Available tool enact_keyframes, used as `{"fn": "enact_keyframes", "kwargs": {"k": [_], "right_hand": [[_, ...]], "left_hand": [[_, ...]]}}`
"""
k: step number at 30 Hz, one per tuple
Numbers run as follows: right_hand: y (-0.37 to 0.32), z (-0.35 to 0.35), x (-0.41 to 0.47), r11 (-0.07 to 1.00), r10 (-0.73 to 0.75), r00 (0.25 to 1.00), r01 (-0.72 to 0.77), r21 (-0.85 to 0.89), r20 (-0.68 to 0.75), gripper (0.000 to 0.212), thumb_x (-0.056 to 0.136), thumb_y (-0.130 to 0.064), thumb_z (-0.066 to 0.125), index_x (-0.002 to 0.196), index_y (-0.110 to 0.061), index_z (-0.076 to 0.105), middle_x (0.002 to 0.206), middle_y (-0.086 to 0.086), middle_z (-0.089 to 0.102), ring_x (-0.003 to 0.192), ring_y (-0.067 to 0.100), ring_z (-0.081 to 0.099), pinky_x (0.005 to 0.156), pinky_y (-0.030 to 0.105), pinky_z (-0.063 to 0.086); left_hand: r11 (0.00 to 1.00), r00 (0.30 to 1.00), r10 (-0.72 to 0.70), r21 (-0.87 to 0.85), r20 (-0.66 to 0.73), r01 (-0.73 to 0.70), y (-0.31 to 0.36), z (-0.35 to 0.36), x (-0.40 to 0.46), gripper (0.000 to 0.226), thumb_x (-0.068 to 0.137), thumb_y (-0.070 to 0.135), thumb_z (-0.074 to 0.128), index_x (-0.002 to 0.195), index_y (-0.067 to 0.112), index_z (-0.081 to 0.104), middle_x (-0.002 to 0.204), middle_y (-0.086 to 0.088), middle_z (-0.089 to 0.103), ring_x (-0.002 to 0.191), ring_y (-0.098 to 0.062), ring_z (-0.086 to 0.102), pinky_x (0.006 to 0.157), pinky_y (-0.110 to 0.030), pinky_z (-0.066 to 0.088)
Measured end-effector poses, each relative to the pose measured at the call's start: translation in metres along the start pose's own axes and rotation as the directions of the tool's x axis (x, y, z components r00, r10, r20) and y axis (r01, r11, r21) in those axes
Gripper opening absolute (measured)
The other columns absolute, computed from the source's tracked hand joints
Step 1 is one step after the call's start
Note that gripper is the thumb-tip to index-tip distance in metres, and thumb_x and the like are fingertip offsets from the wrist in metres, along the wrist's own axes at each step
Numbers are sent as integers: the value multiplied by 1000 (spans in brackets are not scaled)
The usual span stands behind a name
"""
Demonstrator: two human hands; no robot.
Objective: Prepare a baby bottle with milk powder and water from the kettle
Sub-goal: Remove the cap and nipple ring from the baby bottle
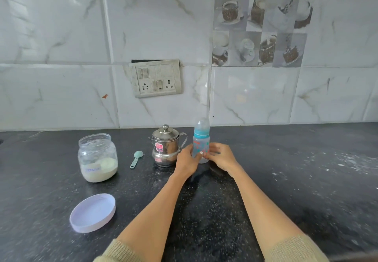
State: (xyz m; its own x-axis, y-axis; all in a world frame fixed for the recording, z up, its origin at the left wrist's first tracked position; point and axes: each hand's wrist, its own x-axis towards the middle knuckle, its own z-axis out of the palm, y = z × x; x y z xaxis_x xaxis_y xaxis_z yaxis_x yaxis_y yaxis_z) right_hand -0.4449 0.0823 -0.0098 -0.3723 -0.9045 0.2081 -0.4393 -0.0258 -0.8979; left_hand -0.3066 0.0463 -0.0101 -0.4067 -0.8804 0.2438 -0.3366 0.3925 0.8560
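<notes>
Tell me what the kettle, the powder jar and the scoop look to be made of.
Kettle: polished metal, probably stainless steel; it mirrors its surroundings. Powder jar: clear and glossy, so glass or hard plastic; the white powder shows through its wall. Scoop: matte pale-teal plastic, judging by its even colour and dull sheen.
</notes>
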Motion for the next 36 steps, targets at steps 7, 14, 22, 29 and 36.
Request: {"fn": "enact_keyframes", "kwargs": {"k": [7,14,22,29,36], "right_hand": [[-23,12,-43,998,8,999,-6,-59,33,52,74,-25,80,121,-10,63,119,3,67,111,18,62,97,35,48],[-61,52,-116,995,-33,995,42,-88,96,51,72,-25,81,117,-7,64,116,6,68,105,17,63,89,31,51],[-82,81,-166,990,-80,992,91,-112,96,51,76,-29,78,120,-7,63,118,6,67,104,16,62,79,22,43],[-90,70,-162,963,9,980,45,-266,200,55,77,-23,77,125,-7,55,119,7,64,102,20,61,87,31,49],[-160,24,-122,872,-109,988,148,-467,110,30,94,-3,46,122,-7,57,115,13,62,89,24,57,63,25,48]], "left_hand": [[1000,1000,0,3,2,0,0,-27,-45,46,90,25,62,131,9,53,129,-7,60,118,-22,57,103,-39,45],[999,998,-21,44,-61,23,0,-77,-124,42,91,21,60,131,9,54,130,-8,60,119,-24,57,101,-35,44],[995,994,-90,34,-65,92,-2,-116,-175,70,82,40,68,138,7,43,139,-7,53,126,-25,51,105,-41,41],[992,981,-44,-128,-189,20,25,-118,-167,83,80,36,72,147,9,30,146,-7,44,132,-21,45,100,-27,38],[995,964,23,-83,-264,-47,21,-113,-157,46,79,37,73,117,12,64,110,-1,68,91,-12,59,72,-20,41]]}}
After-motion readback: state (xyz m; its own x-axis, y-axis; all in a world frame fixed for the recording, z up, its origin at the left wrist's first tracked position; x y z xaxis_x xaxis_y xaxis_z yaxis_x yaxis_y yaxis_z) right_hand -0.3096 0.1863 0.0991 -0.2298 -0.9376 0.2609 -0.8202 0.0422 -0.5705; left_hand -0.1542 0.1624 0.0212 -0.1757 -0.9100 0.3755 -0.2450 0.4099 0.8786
